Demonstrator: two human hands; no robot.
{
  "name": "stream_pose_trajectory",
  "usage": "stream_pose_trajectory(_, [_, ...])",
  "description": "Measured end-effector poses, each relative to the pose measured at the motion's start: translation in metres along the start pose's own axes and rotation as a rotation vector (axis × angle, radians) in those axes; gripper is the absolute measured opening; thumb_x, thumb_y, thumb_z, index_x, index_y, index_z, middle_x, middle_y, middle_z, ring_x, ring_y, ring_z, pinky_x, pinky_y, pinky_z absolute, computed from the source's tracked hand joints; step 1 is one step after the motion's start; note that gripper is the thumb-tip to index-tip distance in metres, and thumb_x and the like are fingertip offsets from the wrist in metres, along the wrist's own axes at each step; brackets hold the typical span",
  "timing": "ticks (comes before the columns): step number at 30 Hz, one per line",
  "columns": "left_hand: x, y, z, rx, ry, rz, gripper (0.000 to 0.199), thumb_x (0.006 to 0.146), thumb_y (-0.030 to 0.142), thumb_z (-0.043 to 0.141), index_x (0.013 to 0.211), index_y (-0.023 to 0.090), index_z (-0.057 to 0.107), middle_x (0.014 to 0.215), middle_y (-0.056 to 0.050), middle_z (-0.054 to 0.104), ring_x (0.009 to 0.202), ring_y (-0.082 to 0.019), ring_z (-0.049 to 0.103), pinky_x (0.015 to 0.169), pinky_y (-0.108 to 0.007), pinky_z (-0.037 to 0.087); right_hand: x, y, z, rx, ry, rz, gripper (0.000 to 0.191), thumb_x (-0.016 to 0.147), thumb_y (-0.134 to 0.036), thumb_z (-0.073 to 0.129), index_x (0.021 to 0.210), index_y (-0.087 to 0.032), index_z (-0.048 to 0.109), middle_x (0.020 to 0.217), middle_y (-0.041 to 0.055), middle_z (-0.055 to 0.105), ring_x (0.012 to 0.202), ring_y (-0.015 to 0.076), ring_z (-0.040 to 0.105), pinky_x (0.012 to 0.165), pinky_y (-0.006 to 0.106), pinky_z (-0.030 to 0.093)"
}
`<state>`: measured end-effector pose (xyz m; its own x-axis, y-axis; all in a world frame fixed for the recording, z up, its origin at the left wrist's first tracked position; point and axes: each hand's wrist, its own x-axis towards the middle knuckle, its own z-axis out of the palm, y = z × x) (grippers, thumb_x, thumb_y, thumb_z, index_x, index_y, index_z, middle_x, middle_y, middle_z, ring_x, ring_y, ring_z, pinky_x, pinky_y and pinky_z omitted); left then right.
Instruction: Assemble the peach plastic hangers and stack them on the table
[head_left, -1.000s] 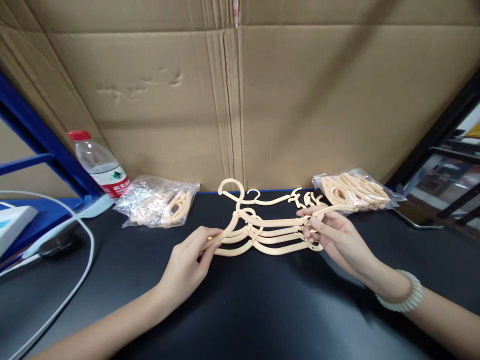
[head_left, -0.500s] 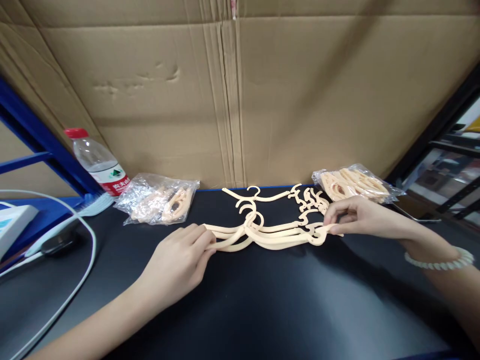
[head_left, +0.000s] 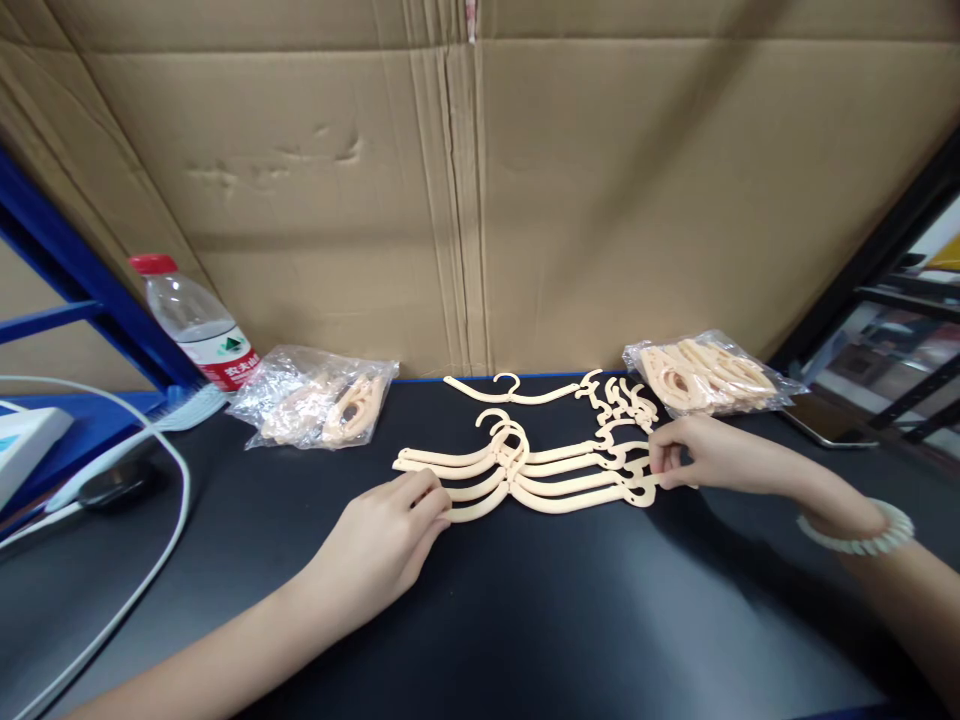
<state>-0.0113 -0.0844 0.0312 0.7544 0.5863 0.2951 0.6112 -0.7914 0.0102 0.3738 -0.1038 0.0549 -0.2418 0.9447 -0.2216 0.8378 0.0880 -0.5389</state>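
Note:
Several beige plastic clothes hangers [head_left: 566, 503] lie overlapped on the black table, their curved hooks bunched at the middle. My left hand [head_left: 394, 530] is closed on the left end of the nearest hanger, fingertips hiding that end. At the right, the fingers of my right hand [head_left: 690, 455] pinch the same hanger's right end, beside its wavy end piece [head_left: 640, 492]. Behind this group lies a separate hanger [head_left: 532, 398], with a cluster of small hook-like pieces [head_left: 626, 403] at its right end.
A clear bag of beige hangers [head_left: 322, 400] lies at left and another bag [head_left: 709, 372] at right. Behind the left bag stands a red-capped bottle [head_left: 202, 325]. A white cable [head_left: 184, 500] loops at the left edge. A cardboard wall [head_left: 337, 200] closes off the back.
The nearest hanger has come down toward me, and the group now lies fanned out in spaced rows. Both hands have moved slightly nearer, still on its ends.

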Motion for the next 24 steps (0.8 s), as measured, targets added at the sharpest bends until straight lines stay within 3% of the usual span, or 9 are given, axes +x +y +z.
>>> stream_pose_trajectory(9, [0.001,-0.008,0.01,0.069,0.097,-0.002,0.023,0.094,0.015,0.039,0.095,0.018,0.061,0.09,-0.007,0.062,0.081,-0.02,0.062,0.072,-0.031,0.052,0.006,0.006,0.003,-0.05,0.081,-0.027,0.007,0.069,-0.022,0.06,0.068,-0.018,0.065,0.065,0.0042,0.067,0.062,0.0183,0.061,0.057,0.028,0.046])
stream_pose_trajectory(24, [0.002,-0.019,0.018,0.078,0.134,-0.025,0.02,0.094,0.018,0.041,0.101,0.018,0.06,0.097,-0.008,0.062,0.088,-0.022,0.06,0.077,-0.034,0.049,0.01,0.009,0.005,-0.062,0.162,-0.017,0.016,0.072,-0.034,0.062,0.07,-0.019,0.06,0.062,0.0019,0.062,0.059,0.0162,0.057,0.055,0.028,0.045])
